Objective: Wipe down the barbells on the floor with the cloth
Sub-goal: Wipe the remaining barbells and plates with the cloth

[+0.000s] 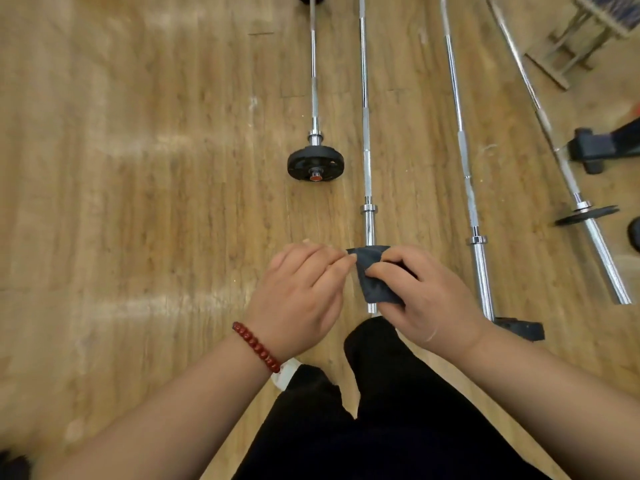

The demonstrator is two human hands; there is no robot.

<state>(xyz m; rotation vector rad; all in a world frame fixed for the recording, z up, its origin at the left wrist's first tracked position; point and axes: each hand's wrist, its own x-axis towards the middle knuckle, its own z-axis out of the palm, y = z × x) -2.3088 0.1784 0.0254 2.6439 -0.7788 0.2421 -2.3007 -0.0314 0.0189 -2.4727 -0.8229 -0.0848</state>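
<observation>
Several chrome barbells lie side by side on the wooden floor, running away from me. A small dark grey cloth [374, 282] hangs between both hands above the near sleeve of the middle barbell [364, 133]. My left hand [301, 296] pinches the cloth's upper left corner with thumb and fingertips. My right hand [422, 292] grips its right side. The short barbell [313, 81] on the left carries a black plate [315, 164] at its near end. Another bare barbell [462, 150] lies to the right, and a fourth barbell [540, 109] with a small plate lies farthest right.
My legs in black trousers [398, 393] stand at the near end of the middle bar. A black bench foot [595, 150] and a metal rack [575, 46] sit at the right. A flat black plate [519, 329] lies by the third bar's end. Open wooden floor [138, 202] spreads left.
</observation>
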